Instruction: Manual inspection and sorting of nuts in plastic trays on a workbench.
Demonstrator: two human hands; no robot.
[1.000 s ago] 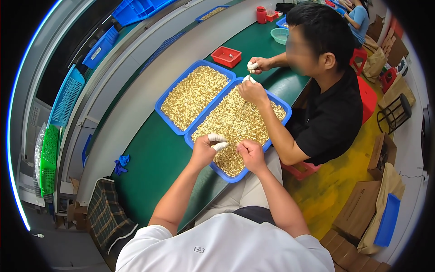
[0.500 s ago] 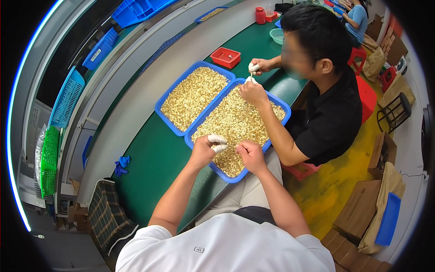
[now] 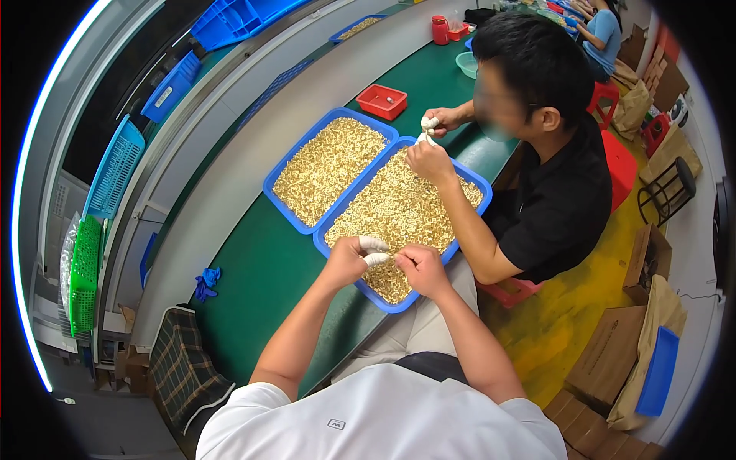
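Note:
My left hand (image 3: pixel 351 259), with white coverings on its thumb and forefinger, is pinched closed above the nearer blue tray (image 3: pixel 317 244). Close against its fingertips, my right hand (image 3: pixel 424 270) is also closed in a pinch. Whatever lies between the fingertips is too small to make out. Many small gold-coloured pieces (image 3: pixel 405 203) fill the tray beneath both hands. A second blue tray (image 3: pixel 270 184), touching the first on its far left side, holds more such pieces. Across the tray, a co-worker's two hands (image 3: pixel 432 142), also with white finger coverings, are held close together over its far edge.
The trays stand on a green table (image 3: pixel 261 264). A red tray (image 3: pixel 381 101) sits behind them. Crumpled blue gloves (image 3: pixel 206 284) lie to the left. The co-worker in a black shirt (image 3: pixel 563 192) sits close on the right. Cardboard boxes (image 3: pixel 606 345) stand on the yellow floor.
My hands have come slightly closer together, fingertips nearly meeting, and sit a little lower. The co-worker's hands have shifted slightly.

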